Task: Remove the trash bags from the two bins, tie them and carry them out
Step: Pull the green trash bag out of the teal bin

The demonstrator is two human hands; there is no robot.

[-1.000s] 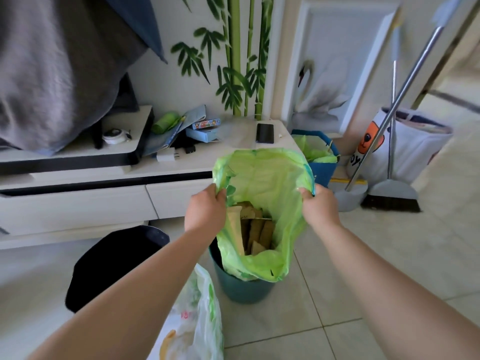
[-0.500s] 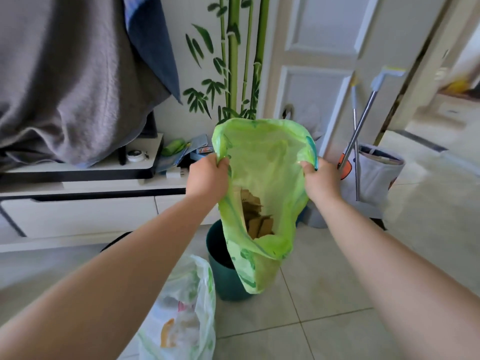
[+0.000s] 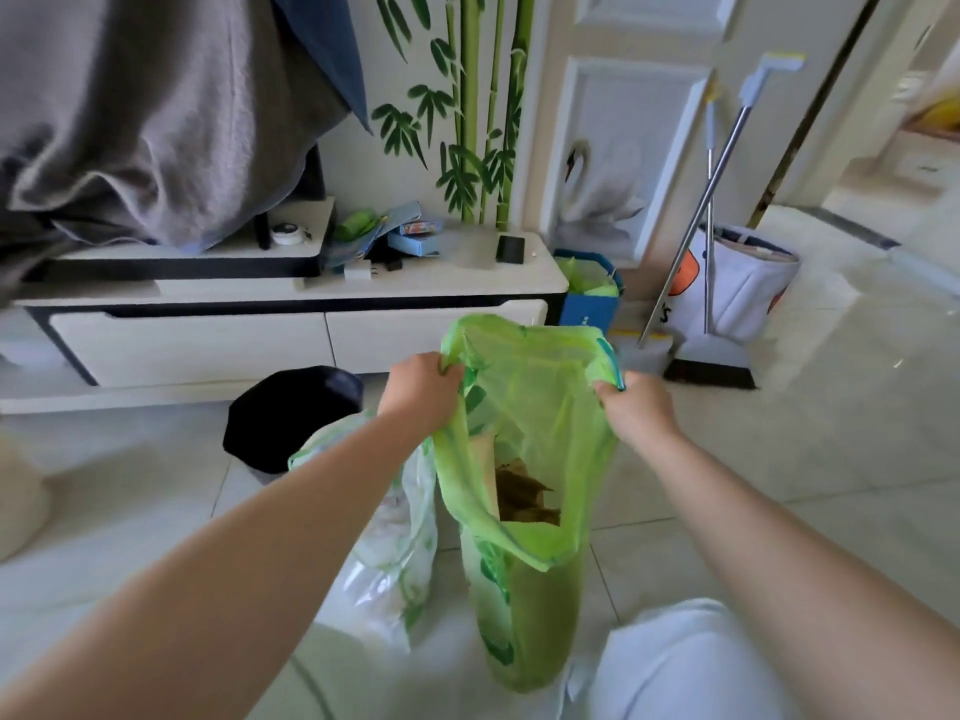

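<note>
The left hand (image 3: 423,389) and right hand (image 3: 636,407) each pinch the green trash bag (image 3: 524,459) rim, holding it open; gather both edges together evenly before knotting.

Pale tiled floor (image 3: 857,433) in daylight; low white cabinet (image 3: 291,324) against a bamboo-painted wall (image 3: 467,111), white panelled door (image 3: 639,142) just right of the cabinet

One camera sits on the person's head. It looks forward and down, close over both arms, toward the floor (image 3: 857,459).
</note>
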